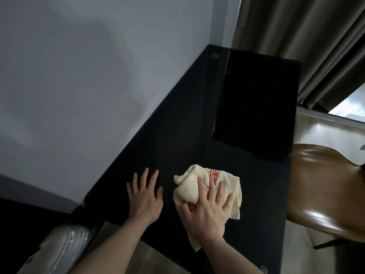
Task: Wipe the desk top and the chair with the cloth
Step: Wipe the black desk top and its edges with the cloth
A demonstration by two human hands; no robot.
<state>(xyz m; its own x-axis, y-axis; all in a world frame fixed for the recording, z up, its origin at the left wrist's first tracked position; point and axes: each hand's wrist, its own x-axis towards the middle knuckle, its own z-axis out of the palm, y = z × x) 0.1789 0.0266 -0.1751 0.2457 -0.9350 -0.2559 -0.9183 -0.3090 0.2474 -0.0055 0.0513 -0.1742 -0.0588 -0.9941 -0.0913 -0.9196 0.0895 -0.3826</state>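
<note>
Cream cloth [199,186] with red print lies bunched on the dark tabletop [177,139], near the front edge and toward the right half, well short of the wall. Right hand [207,210] presses down on the cloth, fingers [219,192] spread and nearly straight across it, thumb tucked against the bunched left fold; no tight clench visible. Left hand [145,196] rests flat on the bare tabletop just beside the cloth, fingers spread, holding nothing. Black rectangular panel [254,105] lies further back on the tabletop, apart from the cloth. Brown glossy chair [325,186] stands just beside the right edge; not yet touched by the cloth. Step in hand, as judged: wiping the front portion of the tabletop. Keep palm pressure even so the whole cloth stays in contact rather than only the thick fold. Flatten the bunch if possible for a wider swath. Work in overlapping straight passes from the wall side toward the front edge. Move the left hand clear before wiping beneath it. Wipe around the black panel or lift it; avoid pushing it toward the back edge. Loose tail of cloth hangs past the front edge under the wrist; gather it to prevent dragging. Leave the chair seat for last.
</note>
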